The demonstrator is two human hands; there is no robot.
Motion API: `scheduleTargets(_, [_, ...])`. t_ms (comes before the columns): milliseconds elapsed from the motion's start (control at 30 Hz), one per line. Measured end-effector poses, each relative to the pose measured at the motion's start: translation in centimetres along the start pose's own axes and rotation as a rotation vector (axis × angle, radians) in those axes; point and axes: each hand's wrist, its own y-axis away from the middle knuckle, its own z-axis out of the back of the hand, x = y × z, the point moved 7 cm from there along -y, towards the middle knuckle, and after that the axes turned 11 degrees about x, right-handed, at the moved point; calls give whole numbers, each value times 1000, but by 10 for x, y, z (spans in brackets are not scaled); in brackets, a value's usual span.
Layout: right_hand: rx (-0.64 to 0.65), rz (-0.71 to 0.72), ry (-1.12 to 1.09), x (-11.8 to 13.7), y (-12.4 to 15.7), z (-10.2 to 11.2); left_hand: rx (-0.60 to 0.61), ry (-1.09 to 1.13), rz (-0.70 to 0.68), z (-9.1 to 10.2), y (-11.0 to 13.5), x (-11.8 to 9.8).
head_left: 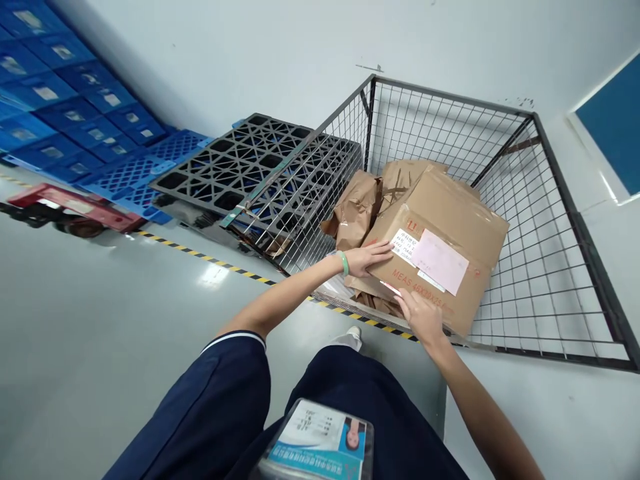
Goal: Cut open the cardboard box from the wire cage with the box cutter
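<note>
A brown cardboard box (450,233) with red print, a white label and a pink paper (441,261) lies tilted on top of other brown cardboard in a wire mesh cage (565,267). My left hand (369,259), a green bangle at its wrist, rests with outstretched fingers on the box's near left edge. My right hand (423,315) is at the box's front edge with its fingers curled. A thin white-and-red strip (390,288) shows at those fingertips; whether it is held or stuck to the box I cannot tell.
Crumpled brown packing paper (357,207) lies left of the box. Black plastic pallets (250,160) stand beside the cage. Farther left are a blue pallet (145,170), stacked blue bins (65,87) and a red pallet jack (80,207). Yellow-black tape (210,259) lines the floor.
</note>
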Motion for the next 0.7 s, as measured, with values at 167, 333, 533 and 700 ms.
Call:
scheduleTargets(167, [-112, -44, 108, -19, -3, 9, -18, 65, -63, 20, -29, 4])
scheduleTargets(333, [-195, -109, 217, -34, 3, 9, -34, 68, -122, 28, -56, 8])
scheduleTargets(533, [-298, -165, 283, -50, 18, 15, -45, 59, -169, 23, -79, 19])
scheduleTargets(700, [-324, -198, 297, -66, 25, 16, -77, 47, -190, 19, -94, 29])
